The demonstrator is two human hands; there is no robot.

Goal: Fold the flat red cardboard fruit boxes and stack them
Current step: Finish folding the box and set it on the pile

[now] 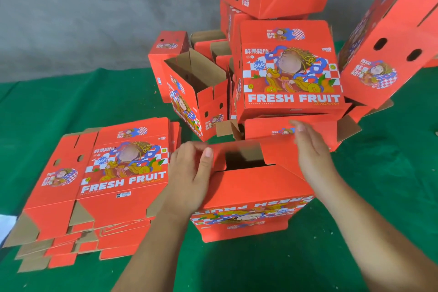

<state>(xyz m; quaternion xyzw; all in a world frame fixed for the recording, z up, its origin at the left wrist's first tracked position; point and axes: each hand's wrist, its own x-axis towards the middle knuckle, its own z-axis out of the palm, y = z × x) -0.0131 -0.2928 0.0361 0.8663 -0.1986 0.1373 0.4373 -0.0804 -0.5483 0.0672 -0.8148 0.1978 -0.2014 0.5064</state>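
Now, the step: closing the end flaps of the box that stands on the green cloth right in front of me, printed side facing me upside down.

Landmark: I place everything from this box.

Left hand: on the box's left top edge, fingers curled over the left flap and thumb against it, so I have that flap held and am bending it inward.

Right hand: fingers nearly straight, palm flat against the right flap, pushing it inward; it grasps nothing.

Opening: a dark gap shows between the two flaps, so by my reckoning the end is not yet closed.

Doing it well: I would fold the side flaps down square first, keeping the box walls upright with my wrists, then bring the near flap over them. Pressing evenly from both sides should stop the box skewing.

Risk: pushing harder with one hand would likely tip or slide the box on the cloth.

Flat stock: the pile of unfolded boxes lies just left of the box, touching or nearly touching my left wrist.

Finished stack: the folded boxes are heaped behind the box, some tilted, one open box behind and to its left.

Next, as I judge it: lock the flaps, then lift the box onto the heap behind.
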